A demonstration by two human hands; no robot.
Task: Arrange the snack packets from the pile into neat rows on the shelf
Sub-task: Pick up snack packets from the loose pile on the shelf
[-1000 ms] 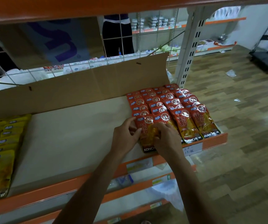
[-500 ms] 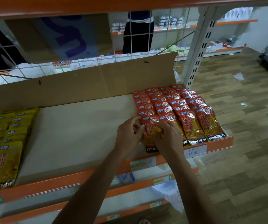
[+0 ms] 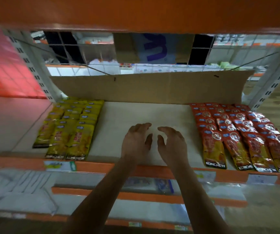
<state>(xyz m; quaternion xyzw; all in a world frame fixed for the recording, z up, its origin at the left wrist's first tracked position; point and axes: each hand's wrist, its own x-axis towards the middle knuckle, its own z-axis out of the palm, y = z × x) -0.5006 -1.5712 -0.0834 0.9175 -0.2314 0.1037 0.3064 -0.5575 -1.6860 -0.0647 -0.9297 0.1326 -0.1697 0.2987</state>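
Note:
Red snack packets lie in overlapping rows on the right part of the shelf. Yellow snack packets lie in rows on its left part. Both of my hands hover over the bare middle of the shelf, apart from both groups. My left hand has loosely curled fingers and holds nothing. My right hand faces it, also loosely curled and holding nothing. The frame is blurred by head motion.
A cardboard sheet stands along the back of the shelf, with wire mesh behind it. An orange shelf hangs overhead. The orange front lip carries price labels. Lower shelves hold pale packages. White uprights stand at both sides.
Both hands let go of the front red packet and moved left to the bare middle of the shelf. My view swung left, bringing the yellow packets further into sight.

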